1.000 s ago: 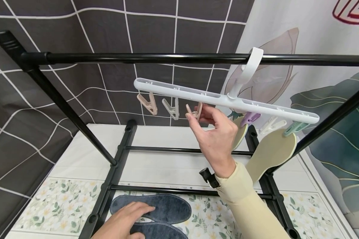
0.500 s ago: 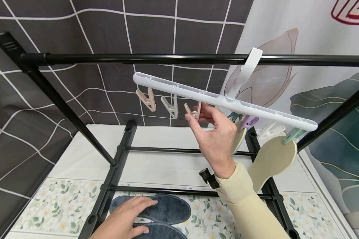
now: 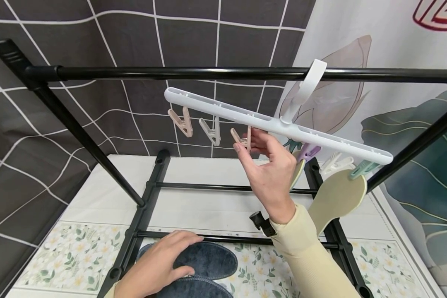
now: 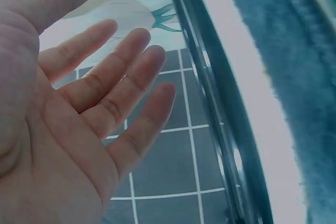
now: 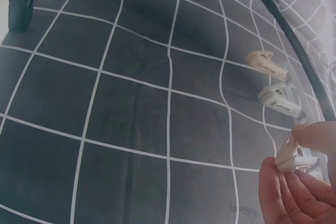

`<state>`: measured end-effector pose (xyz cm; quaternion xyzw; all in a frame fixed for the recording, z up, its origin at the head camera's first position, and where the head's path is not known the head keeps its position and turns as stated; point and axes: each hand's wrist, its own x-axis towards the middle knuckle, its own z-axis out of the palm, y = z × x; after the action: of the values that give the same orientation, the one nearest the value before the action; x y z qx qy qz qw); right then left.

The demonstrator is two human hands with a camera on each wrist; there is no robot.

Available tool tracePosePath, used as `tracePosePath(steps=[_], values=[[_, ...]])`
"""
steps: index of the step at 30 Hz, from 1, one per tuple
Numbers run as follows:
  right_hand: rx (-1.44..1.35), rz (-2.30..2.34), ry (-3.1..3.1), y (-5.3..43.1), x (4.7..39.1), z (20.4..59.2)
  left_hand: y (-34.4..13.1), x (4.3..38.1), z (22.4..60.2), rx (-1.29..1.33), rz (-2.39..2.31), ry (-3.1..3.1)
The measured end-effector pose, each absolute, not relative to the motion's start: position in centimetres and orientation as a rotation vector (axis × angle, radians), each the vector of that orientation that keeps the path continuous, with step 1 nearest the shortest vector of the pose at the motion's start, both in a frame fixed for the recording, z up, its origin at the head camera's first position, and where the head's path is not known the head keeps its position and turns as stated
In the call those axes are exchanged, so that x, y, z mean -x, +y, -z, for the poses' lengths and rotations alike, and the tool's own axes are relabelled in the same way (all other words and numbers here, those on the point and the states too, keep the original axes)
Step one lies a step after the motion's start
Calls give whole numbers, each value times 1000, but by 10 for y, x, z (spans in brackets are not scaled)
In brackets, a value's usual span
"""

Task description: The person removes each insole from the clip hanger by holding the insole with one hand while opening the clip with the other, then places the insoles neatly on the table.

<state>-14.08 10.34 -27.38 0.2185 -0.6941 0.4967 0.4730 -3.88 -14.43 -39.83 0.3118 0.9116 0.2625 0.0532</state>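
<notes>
The white hanger (image 3: 273, 124) slants from half past nine to half past three. Dark insoles (image 3: 212, 260) lie partly hidden behind the left hand (image 3: 160, 263), fingers relaxed. At the right hand's (image 3: 273, 171) eleven o'clock, fingers pinch the peach clip (image 5: 294, 164), spread end toward eleven, narrow end indistinct.

Right grip (image 3: 271, 167) raised, pinching, its arm (image 3: 313, 256) angled up. Left grip (image 3: 158, 263) lower, fingers (image 4: 106, 70) loosely extended. Left forearm (image 3: 111, 291) barely shows, angle hard to judge.
</notes>
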Motion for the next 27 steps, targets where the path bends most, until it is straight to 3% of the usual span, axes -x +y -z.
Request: tracePosePath(steps=[8,16,27], values=[[-524,-1267,-1720,103,121,258,-134,53,387,-1048,-784,2886],[-460,-1208,-1726,119,124,271,-117,63,374,-988,-765,3008],[-347,-1200,-1698,122,96,252,-93,81,363,-944,-966,3128]])
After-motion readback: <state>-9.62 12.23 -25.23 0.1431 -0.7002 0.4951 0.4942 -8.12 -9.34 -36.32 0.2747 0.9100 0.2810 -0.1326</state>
